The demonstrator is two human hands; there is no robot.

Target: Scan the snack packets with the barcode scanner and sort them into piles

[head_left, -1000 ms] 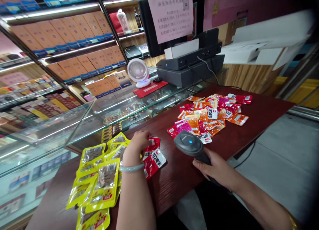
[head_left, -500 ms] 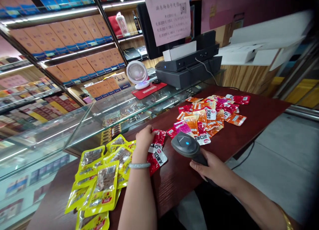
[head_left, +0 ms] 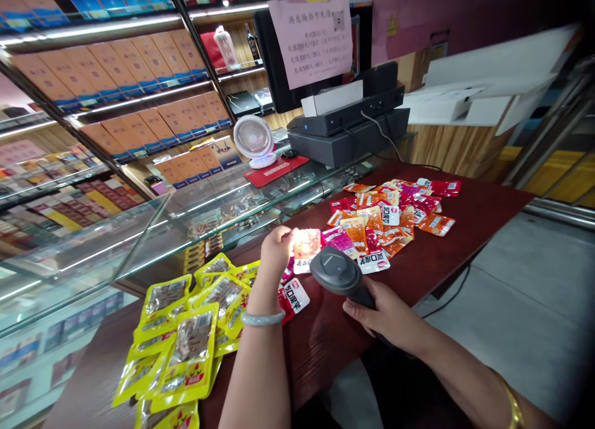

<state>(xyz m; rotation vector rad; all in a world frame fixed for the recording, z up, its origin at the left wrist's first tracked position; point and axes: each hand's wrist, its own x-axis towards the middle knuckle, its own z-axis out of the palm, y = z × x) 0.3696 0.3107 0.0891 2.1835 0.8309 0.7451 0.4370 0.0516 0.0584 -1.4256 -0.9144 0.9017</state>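
Observation:
My left hand (head_left: 276, 250), with a pale bangle at the wrist, pinches the edge of a small snack packet (head_left: 307, 249) that is brightly lit. A black handheld barcode scanner (head_left: 337, 271) is gripped in my right hand (head_left: 388, 311), its head close to the packet's right side. Below my left hand, a red and white snack packet (head_left: 294, 297) lies on the dark table (head_left: 320, 336). Yellow snack pouches (head_left: 190, 348) lie in a heap left of my left forearm. Beyond the scanner spreads a pile of red, orange and purple packets (head_left: 385, 215).
A glass display counter (head_left: 186, 230) borders the table's far side. On it stand a small white fan (head_left: 253, 141), a red mat (head_left: 276, 171) and a black cash drawer (head_left: 348, 137). A pink sign (head_left: 312, 38) hangs on a monitor. Boxed goods (head_left: 111, 63) fill shelves behind.
My left hand has lifted slightly with a packet, which is now lit up. The scanner has shifted a little left, and the blue light on it no longer shows.

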